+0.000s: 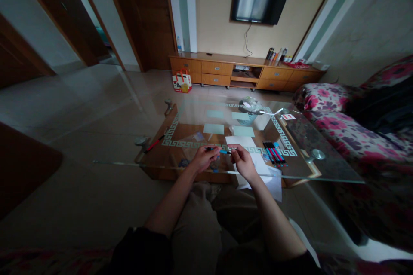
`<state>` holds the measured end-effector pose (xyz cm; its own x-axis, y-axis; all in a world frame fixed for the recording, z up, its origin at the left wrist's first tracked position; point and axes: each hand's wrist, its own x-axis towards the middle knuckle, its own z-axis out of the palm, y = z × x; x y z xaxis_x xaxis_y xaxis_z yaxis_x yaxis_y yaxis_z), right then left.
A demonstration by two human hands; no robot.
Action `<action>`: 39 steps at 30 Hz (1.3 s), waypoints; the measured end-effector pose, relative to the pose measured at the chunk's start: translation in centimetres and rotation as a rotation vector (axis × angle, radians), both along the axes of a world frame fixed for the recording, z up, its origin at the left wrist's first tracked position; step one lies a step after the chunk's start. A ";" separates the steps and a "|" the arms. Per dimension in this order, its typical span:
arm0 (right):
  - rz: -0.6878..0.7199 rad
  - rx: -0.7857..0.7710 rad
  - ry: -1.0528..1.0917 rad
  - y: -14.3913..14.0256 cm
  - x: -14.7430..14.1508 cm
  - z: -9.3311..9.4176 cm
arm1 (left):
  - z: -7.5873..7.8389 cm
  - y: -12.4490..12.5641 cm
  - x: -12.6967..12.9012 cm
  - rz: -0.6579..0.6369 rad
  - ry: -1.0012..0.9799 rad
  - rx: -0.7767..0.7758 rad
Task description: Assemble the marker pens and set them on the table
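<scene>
Both my hands meet over the near edge of a glass coffee table [322,167]. My left hand [203,158] and my right hand [242,161] hold the two ends of a blue pen [223,151] between them, level with the tabletop. White paper sheets [240,142] lie under and beyond my right hand. A row of several red and black pens [274,153] lies on the glass just right of my right hand.
Pale green cards [213,128] lie mid-table, a red pen [154,144] at its left edge, a glass bowl [250,107] at the far side. A floral sofa [355,129] stands right. A TV cabinet [245,71] and red bag [181,81] sit beyond.
</scene>
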<state>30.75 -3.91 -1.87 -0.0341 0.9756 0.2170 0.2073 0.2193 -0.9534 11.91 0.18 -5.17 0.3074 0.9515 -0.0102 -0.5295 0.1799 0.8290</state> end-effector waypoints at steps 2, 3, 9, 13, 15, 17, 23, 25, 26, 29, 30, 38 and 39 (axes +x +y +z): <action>-0.008 -0.006 -0.005 0.0 -0.1 0.0 | -0.2 0.1 0.0 -0.004 0.003 0.004; -0.013 -0.008 -0.009 0.0 -0.1 0.1 | -0.2 0.0 0.0 -0.004 0.005 0.005; -0.064 -0.026 -0.018 -0.1 0.0 0.6 | 0.0 -0.1 0.1 0.000 0.003 0.006; -0.289 0.037 -0.004 0.3 1.4 0.8 | -0.1 0.2 0.1 0.070 -0.076 -0.045; -0.423 0.075 0.005 0.6 2.5 0.6 | -0.1 0.3 0.1 0.095 -0.120 -0.067; -0.510 0.114 -0.011 0.9 3.5 0.3 | -0.1 0.4 0.0 0.096 -0.151 -0.078; -0.500 0.134 -0.213 1.0 4.0 -0.2 | 0.0 0.3 -0.1 0.075 -0.170 -0.069; -0.453 0.149 -0.340 0.8 3.6 -0.3 | 0.0 0.3 -0.1 0.076 -0.161 -0.069; -0.428 0.165 -0.400 0.8 3.5 -0.4 | -0.1 0.3 -0.1 0.078 -0.159 -0.069; -0.368 0.193 -0.523 0.7 3.2 -1.0 | -0.2 0.4 -0.1 0.084 -0.157 -0.069; -0.352 0.192 -0.544 0.7 3.2 -1.2 | -0.2 0.4 -0.1 0.085 -0.157 -0.069; -0.303 0.172 -0.631 0.9 3.4 -2.1 | 0.1 0.2 0.0 0.084 -0.158 -0.063; -0.299 0.166 -0.635 0.9 3.4 -2.1 | 0.1 0.2 0.0 0.085 -0.155 -0.066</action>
